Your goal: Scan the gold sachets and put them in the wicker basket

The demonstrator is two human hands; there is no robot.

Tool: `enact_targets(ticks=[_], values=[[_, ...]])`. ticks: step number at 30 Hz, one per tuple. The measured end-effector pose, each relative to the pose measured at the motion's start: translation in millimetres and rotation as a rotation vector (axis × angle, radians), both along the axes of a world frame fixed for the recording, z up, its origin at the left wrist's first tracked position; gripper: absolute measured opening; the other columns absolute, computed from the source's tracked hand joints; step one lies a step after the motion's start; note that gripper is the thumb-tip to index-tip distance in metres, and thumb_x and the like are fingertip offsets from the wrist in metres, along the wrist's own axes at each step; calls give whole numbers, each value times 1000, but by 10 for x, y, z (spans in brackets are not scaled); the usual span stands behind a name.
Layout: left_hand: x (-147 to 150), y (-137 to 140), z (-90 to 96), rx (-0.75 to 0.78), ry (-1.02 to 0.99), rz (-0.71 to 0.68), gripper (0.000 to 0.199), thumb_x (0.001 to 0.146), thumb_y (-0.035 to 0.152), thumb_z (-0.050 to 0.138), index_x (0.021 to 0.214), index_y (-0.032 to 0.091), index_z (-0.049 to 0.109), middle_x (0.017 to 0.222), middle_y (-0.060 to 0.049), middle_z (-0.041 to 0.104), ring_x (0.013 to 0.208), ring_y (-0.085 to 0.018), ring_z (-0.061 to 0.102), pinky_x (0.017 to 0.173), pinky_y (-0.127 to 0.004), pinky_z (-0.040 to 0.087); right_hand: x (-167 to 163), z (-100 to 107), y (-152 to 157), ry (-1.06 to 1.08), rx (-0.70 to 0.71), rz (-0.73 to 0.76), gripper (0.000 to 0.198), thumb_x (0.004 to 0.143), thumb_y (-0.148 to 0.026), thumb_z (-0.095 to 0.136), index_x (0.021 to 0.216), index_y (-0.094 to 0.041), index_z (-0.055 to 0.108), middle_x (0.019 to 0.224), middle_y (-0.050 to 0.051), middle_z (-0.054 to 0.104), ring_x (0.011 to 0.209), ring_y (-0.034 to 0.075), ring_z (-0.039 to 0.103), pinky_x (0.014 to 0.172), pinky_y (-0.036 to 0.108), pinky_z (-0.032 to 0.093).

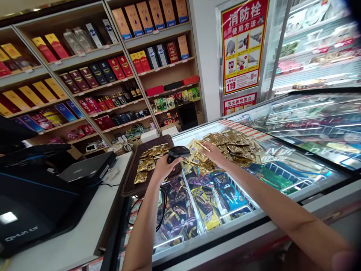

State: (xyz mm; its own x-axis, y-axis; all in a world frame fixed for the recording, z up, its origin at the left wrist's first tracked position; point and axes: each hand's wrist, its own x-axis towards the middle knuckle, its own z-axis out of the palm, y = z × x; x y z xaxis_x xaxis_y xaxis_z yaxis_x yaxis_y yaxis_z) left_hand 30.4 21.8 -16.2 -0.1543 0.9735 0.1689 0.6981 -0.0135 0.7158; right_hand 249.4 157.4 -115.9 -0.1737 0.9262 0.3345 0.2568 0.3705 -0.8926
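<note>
My left hand (pixel 166 166) is closed round the handle of a black handheld barcode scanner (pixel 179 151), whose head points right. A black cable hangs below that hand. My right hand (pixel 212 152) grips a small gold foil packet (pixel 197 146) by its right side, in front of the scanner head. Beneath and beyond it, a heap of gold packets (pixel 239 145) spreads over the freezer's glass top. To the left, a dark brown woven basket (pixel 130 177) holds more gold packets (pixel 149 160).
Frozen snack bags (pixel 207 207) show through the freezer glass. At left, a black checkout terminal (pixel 36 203) and a grey device (pixel 84 167) stand on a white counter (pixel 96 222). Shelves of boxed goods (pixel 98 71) line the back wall, beside a red poster (pixel 244 49).
</note>
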Motion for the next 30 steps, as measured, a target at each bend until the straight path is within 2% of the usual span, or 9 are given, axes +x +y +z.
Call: enact_targets(ticks=[7, 11, 16, 22, 27, 30], values=[[7, 18, -26, 3, 12, -7, 50, 68, 68, 64, 79, 19, 65, 60, 1, 63, 54, -19, 64, 54, -25, 42, 74, -99, 67, 22, -24, -36, 31, 80, -31, 62, 108, -19, 64, 110, 8, 70, 104, 24, 64, 90, 39, 47], [2, 42, -35, -14, 38, 2, 50, 68, 69, 63, 77, 19, 64, 58, -1, 63, 57, -20, 64, 56, -25, 43, 102, -97, 66, 9, -29, -40, 31, 79, -30, 61, 108, -17, 64, 111, 9, 70, 104, 24, 64, 90, 39, 48], [40, 13, 16, -21, 90, -41, 50, 71, 68, 61, 82, 19, 65, 66, -2, 68, 58, -21, 66, 57, -26, 43, 110, -69, 20, -9, -31, -31, 32, 81, -34, 62, 109, -18, 64, 112, 9, 69, 105, 25, 63, 87, 40, 48], [38, 0, 36, -45, 68, -10, 51, 69, 70, 61, 80, 20, 65, 63, -2, 67, 61, -22, 67, 59, -27, 45, 133, -112, 24, -154, -11, -85, 34, 88, -31, 53, 118, -17, 59, 119, 12, 65, 107, 27, 60, 89, 42, 46], [-40, -21, 79, -27, 58, 26, 52, 70, 69, 61, 81, 19, 66, 61, -2, 66, 63, -22, 67, 60, -27, 47, 171, -180, 63, -334, 81, -190, 37, 86, -17, 49, 123, -14, 54, 112, 15, 65, 105, 30, 60, 93, 44, 44], [-122, -62, 132, 24, 26, 44, 50, 70, 67, 62, 83, 19, 66, 63, -2, 65, 61, -21, 67, 59, -27, 48, 223, -188, 141, -309, 165, -277, 41, 85, -14, 47, 126, -13, 50, 112, 16, 64, 107, 30, 59, 94, 45, 43]])
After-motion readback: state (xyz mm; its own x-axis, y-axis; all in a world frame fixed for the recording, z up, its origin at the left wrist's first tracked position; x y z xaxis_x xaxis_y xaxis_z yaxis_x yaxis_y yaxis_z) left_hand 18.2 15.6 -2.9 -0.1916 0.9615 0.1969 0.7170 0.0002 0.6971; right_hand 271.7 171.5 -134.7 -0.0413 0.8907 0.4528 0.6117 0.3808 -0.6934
